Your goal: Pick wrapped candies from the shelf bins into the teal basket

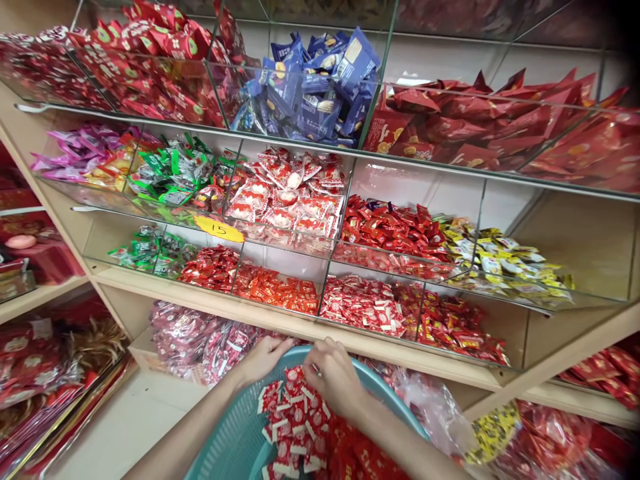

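A teal plastic basket [235,440] sits low in front of me, holding a heap of red-and-white wrapped candies [295,420]. My left hand [263,359] rests on the basket's far rim with its fingers curled over the edge. My right hand [334,379] hovers over the heap with its fingers bent down, pinching among the red-and-white candies. Just beyond my hands runs the wooden shelf edge [350,340], and above it a glass bin holds similar red-and-white candies [367,307].
Tiers of glass bins hold wrapped sweets: red packs, blue packs [320,87], green ones [173,170], yellow ones [505,260]. A yellow price tag marked 15 [219,229] sticks to a bin. Bagged candy lies under the shelf [200,340] and at right [545,440].
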A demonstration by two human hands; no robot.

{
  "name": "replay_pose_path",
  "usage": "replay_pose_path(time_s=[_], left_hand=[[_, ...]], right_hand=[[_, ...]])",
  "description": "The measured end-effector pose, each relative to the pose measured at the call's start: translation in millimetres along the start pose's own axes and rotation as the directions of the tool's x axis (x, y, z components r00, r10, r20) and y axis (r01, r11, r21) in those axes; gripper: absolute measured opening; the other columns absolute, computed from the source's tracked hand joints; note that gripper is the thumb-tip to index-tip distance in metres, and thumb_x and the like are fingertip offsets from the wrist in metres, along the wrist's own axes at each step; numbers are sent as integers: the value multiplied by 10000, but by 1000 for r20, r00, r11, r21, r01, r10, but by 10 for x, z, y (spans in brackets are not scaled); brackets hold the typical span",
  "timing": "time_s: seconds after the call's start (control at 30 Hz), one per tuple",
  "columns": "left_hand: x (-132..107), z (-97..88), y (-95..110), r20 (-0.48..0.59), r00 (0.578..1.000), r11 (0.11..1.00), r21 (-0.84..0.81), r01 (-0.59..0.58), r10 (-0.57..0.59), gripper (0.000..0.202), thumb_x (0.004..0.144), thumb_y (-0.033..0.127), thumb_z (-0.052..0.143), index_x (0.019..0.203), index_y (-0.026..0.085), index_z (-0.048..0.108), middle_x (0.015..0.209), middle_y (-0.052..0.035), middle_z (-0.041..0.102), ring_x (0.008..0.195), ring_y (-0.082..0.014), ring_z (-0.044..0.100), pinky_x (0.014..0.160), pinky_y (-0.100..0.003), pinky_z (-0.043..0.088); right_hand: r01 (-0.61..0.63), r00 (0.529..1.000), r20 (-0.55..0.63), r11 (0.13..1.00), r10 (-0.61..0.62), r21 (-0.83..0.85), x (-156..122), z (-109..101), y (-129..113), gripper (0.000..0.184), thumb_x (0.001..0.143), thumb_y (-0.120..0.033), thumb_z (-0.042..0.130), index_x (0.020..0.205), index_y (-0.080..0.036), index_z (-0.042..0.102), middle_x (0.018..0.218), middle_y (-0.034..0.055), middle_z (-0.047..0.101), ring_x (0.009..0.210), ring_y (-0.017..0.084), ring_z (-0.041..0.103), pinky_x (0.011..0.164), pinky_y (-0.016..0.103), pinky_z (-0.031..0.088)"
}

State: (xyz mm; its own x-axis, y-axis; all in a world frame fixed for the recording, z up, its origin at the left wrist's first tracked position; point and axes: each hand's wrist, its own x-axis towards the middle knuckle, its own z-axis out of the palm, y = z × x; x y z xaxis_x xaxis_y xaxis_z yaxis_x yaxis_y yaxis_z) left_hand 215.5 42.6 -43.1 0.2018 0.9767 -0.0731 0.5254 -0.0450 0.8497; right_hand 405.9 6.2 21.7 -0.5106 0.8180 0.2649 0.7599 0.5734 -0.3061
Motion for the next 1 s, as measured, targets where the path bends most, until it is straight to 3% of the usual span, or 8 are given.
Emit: replay_pose_path(time_s=[0.13,0.27,0.73,1.0], left_hand=[[-26,-13,37,8,1000,1000,-10,0,0,586,773,661,335,560,143,504,515,53,338,514,-97,305,471,-209,198],[-46,-26,85,7,1000,1000,-25,-11,11,582,776,657,335,558,144,502,505,58,312,509,-96,295,473,-214,192],[-25,-16,41,-9,1000,1000,7,-18,18,573,776,658,333,544,151,464,521,59,275,520,-95,279,478,-218,171],[-10,-10,26,15,1000,1000,-25,1,-1,596,754,697,324,552,156,467,524,51,321,531,-105,298,491,-216,191]], right_hand=[[-37,996,83,998,42,-55,-50,263,-12,145,752,-131,514,640,-202,573,763,0,589,814,160,502,777,288,312],[-59,993,99,997,64,-57,-49,334,-11,126,746,-149,509,663,-206,585,782,8,604,819,170,518,765,289,327],[-84,988,123,996,88,-35,45,413,-26,153,759,-166,512,658,-204,620,776,17,630,825,170,539,735,271,331],[-89,995,44,994,86,61,-20,227,32,135,797,-199,536,703,-221,631,761,1,606,786,152,524,730,261,329]])
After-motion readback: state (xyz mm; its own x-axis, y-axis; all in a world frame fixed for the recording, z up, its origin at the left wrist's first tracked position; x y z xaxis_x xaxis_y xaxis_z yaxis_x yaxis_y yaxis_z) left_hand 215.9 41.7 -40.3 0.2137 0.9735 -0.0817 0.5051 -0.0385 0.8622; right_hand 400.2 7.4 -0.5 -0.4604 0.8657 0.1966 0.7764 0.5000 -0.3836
